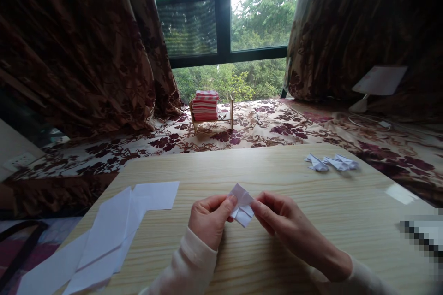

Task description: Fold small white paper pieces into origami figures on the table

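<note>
Between my two hands, above the front middle of the wooden table, is a small folded piece of white paper [242,214], with creases and layered flaps showing. My left hand [211,219] pinches its left side, the thumb lying on top. The right-hand corner is pinched by the thumb and fingers of my right hand [282,219]. Loose white paper sheets [104,226] overlap on the left of the table. Several folded white paper pieces [332,162] sit together at the far right.
The pale wooden table [221,166] stands before a ledge covered in flowered cloth [277,124]. On the ledge are a small rack [231,117] with stacked pink-striped cloths [205,106] and a white lamp [380,80]. A blurred-out object [424,235] lies at the table's right edge.
</note>
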Available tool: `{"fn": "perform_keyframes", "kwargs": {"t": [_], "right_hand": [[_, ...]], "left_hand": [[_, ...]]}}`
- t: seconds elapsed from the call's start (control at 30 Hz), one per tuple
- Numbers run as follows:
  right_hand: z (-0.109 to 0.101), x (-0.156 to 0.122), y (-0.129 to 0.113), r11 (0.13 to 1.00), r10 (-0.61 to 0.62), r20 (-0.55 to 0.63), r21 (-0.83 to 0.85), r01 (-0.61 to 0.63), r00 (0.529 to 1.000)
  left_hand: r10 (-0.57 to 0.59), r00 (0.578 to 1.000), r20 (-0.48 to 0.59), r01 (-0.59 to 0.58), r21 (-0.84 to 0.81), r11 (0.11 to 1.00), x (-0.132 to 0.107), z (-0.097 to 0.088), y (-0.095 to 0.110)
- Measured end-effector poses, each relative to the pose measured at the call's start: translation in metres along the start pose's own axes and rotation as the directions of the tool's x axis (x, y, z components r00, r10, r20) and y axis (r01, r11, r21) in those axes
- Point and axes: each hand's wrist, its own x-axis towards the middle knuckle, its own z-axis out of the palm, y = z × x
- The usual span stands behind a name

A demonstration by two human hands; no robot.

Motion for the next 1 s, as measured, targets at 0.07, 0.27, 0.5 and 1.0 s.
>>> {"fn": "perform_keyframes", "kwargs": {"t": [0.07, 0.27, 0.5, 1.0], "right_hand": [[-0.001, 0.002, 0.001, 1.0, 0.017, -0.001, 0.017, -0.017, 1.0], [-0.004, 0.005, -0.006, 0.999, 0.009, -0.027, 0.05, -0.007, 1.0], [-0.004, 0.006, -0.002, 0.995, -0.018, -0.084, 0.099, 0.026, 0.996], [-0.006, 0.005, 0.0, 0.99, -0.026, -0.072, 0.139, 0.036, 0.997]], "left_hand": [[-0.019, 1.0, -0.007, 0.019, -0.002, 1.0, 0.001, -0.001, -0.001], [-0.047, 0.998, 0.034, 0.047, -0.001, 0.999, 0.004, -0.003, -0.006], [-0.129, 0.973, 0.194, 0.135, -0.014, 0.991, 0.004, -0.003, -0.01], [-0.066, 0.971, 0.229, 0.026, 0.172, 0.985, -0.008, 0.0, 0.005]]}}
